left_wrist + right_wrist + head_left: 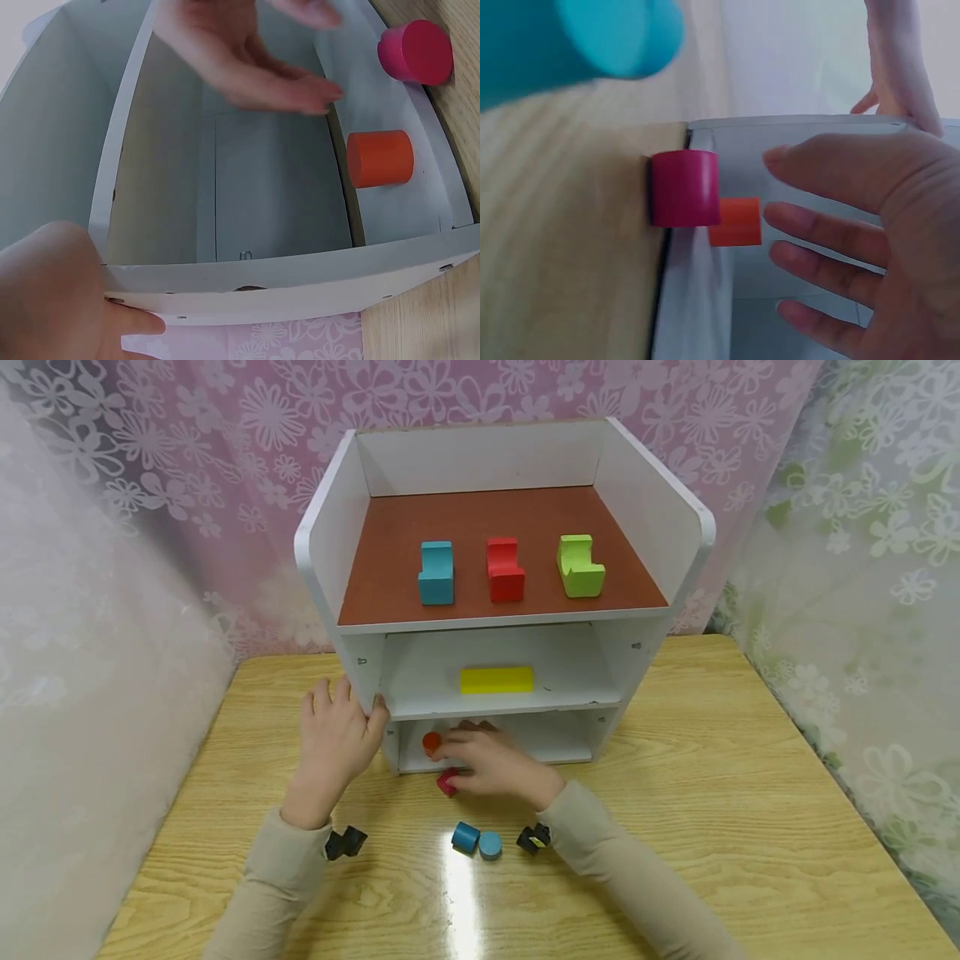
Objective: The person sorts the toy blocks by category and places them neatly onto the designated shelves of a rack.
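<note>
A white toy shelf unit (352,639) with a brown top stands on the table. My left hand (337,735) holds the front edge of its left side panel, thumb at the front and fingers along the outside. At the bottom compartment, my right hand (487,762) has its fingers apart with nothing between them, as the right wrist view shows. Near its fingertips, an orange cylinder (735,222) lies inside the compartment. A magenta cylinder (685,187) sits at the compartment's front lip, close to my right thumb.
A blue (436,573), a red (506,572) and a green notched block (581,568) stand on the top. A yellow bar (497,680) lies on the middle shelf. Two blue cylinders, one on its side (466,837) and one upright (491,845), are on the table in front.
</note>
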Available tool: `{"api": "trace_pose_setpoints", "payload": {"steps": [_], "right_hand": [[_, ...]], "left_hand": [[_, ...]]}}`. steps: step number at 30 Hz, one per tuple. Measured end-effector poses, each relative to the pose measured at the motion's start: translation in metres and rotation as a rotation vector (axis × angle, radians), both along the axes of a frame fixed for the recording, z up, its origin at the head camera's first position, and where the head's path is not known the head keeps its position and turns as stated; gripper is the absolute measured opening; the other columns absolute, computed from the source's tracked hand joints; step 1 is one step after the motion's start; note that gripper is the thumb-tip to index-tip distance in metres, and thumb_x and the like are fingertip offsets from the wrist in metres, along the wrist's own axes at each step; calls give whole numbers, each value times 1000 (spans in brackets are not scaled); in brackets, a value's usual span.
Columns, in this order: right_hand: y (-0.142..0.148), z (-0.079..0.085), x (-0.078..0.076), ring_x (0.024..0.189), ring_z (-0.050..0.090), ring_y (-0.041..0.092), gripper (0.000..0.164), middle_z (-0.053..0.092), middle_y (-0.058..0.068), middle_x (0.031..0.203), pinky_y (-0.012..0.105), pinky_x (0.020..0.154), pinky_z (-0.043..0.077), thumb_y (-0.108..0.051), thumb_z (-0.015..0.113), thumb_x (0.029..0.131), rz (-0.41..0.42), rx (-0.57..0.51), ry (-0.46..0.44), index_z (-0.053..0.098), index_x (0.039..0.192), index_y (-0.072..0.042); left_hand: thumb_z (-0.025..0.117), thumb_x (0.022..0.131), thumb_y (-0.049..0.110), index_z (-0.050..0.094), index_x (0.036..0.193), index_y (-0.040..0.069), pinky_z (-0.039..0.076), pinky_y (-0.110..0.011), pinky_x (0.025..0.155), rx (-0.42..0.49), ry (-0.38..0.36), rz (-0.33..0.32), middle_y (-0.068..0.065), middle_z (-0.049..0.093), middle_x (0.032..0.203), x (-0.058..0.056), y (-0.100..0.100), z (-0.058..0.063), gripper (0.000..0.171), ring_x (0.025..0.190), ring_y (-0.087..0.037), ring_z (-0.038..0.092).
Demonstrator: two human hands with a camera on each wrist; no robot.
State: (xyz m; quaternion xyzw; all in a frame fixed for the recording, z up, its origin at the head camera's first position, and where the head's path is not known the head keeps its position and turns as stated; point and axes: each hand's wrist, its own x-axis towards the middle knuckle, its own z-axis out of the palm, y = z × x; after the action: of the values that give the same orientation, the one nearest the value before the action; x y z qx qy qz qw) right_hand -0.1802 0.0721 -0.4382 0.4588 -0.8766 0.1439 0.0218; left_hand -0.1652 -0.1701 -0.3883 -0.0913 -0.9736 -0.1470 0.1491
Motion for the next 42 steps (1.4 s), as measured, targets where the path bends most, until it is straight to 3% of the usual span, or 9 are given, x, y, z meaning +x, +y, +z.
{"api": "trace_pose_setpoints", "payload": {"steps": [12, 21, 36, 42], "right_hand": [[-2, -21, 11, 102, 59, 19, 30, 64, -2, 113, 37, 79, 50, -15, 76, 80, 29, 36, 46, 73, 110, -21], [-1, -26, 16, 100, 57, 17, 27, 63, -4, 113, 38, 83, 48, -16, 75, 85, 19, 42, -4, 73, 111, -22], [0, -28, 24, 94, 49, 11, 23, 60, -9, 98, 33, 82, 44, -17, 78, 81, -7, 54, -50, 71, 102, -21], [2, -30, 26, 94, 50, 12, 22, 60, -8, 98, 34, 82, 45, -20, 79, 81, 10, 44, -22, 71, 102, -21]], "left_hand": [[25, 104, 39, 48, 127, -1, 29, -63, 98, 9, -11, 6, -24, 51, 123, 0, 2, 1, 52, 116, -50, 38], [25, 105, 38, 48, 125, -3, 28, -63, 100, 11, -37, 3, -25, 50, 126, 1, 3, 3, 52, 120, -50, 37], [25, 104, 40, 47, 131, -2, 28, -64, 99, 31, -33, 1, -25, 50, 125, 2, 3, 2, 54, 118, -51, 38], [25, 105, 38, 48, 129, -2, 30, -63, 97, 32, -44, 1, -25, 51, 123, 1, 3, 2, 52, 115, -50, 40]]}}
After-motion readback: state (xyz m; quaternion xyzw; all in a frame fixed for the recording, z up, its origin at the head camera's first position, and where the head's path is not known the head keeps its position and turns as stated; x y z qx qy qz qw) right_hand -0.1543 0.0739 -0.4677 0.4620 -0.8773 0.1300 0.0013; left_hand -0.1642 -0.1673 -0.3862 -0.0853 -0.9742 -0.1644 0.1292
